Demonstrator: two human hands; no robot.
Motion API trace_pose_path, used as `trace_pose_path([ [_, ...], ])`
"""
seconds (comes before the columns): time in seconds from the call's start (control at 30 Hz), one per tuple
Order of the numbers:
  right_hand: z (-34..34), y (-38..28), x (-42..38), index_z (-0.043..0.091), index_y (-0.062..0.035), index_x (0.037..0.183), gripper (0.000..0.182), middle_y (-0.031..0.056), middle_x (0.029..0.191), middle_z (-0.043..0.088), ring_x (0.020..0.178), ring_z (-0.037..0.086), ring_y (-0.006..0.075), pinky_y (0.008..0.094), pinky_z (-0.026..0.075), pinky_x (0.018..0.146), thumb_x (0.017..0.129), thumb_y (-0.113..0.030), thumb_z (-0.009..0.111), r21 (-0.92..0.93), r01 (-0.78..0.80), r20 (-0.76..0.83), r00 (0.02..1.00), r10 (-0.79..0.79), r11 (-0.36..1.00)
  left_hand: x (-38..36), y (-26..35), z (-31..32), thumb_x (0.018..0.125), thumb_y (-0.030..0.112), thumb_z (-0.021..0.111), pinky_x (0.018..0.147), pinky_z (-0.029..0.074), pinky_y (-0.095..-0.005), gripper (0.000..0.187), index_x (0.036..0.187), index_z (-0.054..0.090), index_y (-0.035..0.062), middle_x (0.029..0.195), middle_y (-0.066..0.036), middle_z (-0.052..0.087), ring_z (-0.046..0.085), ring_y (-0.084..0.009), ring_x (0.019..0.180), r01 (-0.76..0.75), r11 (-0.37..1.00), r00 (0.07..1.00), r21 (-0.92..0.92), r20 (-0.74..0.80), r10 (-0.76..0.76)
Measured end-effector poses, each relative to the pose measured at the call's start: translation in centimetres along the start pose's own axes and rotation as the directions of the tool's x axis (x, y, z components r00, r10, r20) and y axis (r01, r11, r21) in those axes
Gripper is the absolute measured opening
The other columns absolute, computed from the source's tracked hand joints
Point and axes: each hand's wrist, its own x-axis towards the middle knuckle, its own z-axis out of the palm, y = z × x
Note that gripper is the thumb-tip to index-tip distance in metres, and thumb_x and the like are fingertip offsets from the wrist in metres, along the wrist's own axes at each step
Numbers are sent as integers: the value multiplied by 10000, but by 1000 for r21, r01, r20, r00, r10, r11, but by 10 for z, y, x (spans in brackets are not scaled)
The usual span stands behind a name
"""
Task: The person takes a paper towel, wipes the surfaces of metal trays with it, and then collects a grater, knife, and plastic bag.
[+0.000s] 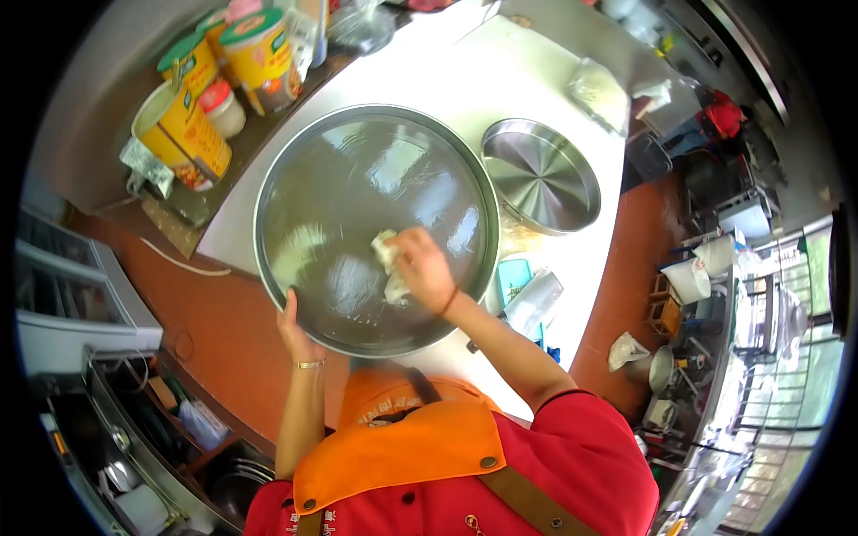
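At the upper left of the frame stand yellow tins (192, 121) on a dark shelf, well apart from the work. Just left of centre, the left hand (292, 326) grips the near rim of a large round steel tray (331, 161), fingers curled over its edge, steadying it on the white counter (527, 80). At centre, the right hand (420, 268) is clenched around a crumpled white cloth (387, 253), pressing it onto the tray's inner face. By my judgement the wiping is partway: much of the tray shines, yet streaks show around the cloth. Toward the upper right, 1 smaller steel pan (541, 174) lies untouched just beside the tray.
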Motion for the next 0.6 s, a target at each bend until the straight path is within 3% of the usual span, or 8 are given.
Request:
trace_pose_path([
  [0.1, -52, 17, 22, 645, -37, 1189, 331, 87, 1078, 651, 904, 634, 174, 298, 530, 747, 875, 57, 602, 111, -54, -334, 939, 88, 992, -26, 7, 16, 1014, 232, 571, 780, 564, -367, 322, 1235, 560, -3, 1108, -113, 662, 669, -225, 929, -109, 992, 993, 60, 60, 106],
  [0.13, -65, 27, 30, 632, -29, 1234, 346, 57, 1073, 648, 862, 618, 131, 266, 519, 727, 898, 50, 607, 417, -62, -399, 884, 244, 907, -34, 10, 25, 1015, 230, 570, 788, 560, -368, 326, 1241, 556, -4, 1116, -112, 659, 666, -224, 934, -147, 987, 986, 69, 83, 141],
  [0.27, -140, 33, 44, 661, -89, 1232, 390, 109, 1088, 600, 779, 620, 194, 316, 512, 702, 862, 32, 636, -290, -116, -705, 697, -131, 950, -66, 15, 49, 1015, 206, 564, 841, 540, -370, 348, 1287, 537, -10, 1162, -114, 644, 651, -226, 985, -189, 980, 968, 64, 179, 175],
  [0.37, -148, 32, 48, 691, -66, 1171, 250, 146, 1106, 591, 878, 612, 247, 347, 520, 749, 928, -72, 635, -264, -146, -685, 724, -79, 954, -83, 13, 73, 1006, 174, 574, 861, 530, -368, 356, 1305, 532, -14, 1181, -116, 637, 642, -223, 1007, -219, 972, 944, 84, 270, 190],
  [0.4, -142, 23, 48, 656, -61, 1218, 281, 166, 1116, 583, 900, 608, 279, 387, 519, 783, 951, -145, 635, -477, -126, -643, 725, -247, 870, -85, 11, 78, 1003, 163, 579, 862, 528, -366, 358, 1308, 531, -17, 1185, -117, 635, 640, -222, 1010, -249, 963, 930, 108, 303, 206],
  [0.43, -132, 3, 43, 608, -47, 1267, 354, 210, 1162, 569, 976, 585, 342, 433, 497, 858, 929, -147, 642, -324, -59, -519, 846, -125, 944, -87, 7, 82, 999, 153, 583, 862, 526, -364, 360, 1310, 530, -19, 1190, -118, 633, 638, -220, 1013, -278, 952, 917, 129, 332, 223],
  [0.47, -121, -31, 24, 541, -30, 1331, 458, 251, 1234, 534, 1035, 551, 389, 450, 469, 915, 887, -92, 634, -461, 31, -428, 868, -253, 887, -87, 3, 89, 996, 145, 586, 860, 525, -363, 357, 1308, 532, -21, 1188, -118, 632, 636, -218, 1012, -289, 948, 906, 132, 358, 226],
  [0.6, -77, -78, -41, 483, -28, 1403, 579, 227, 1372, 477, 1047, 544, 376, 442, 465, 960, 836, -36, 604, -378, 357, -81, 906, -415, 854, -75, -11, 103, 992, 136, 589, 850, 524, -362, 352, 1300, 535, -26, 1188, -121, 629, 633, -215, 1012, -287, 947, 888, 142, 411, 207],
])
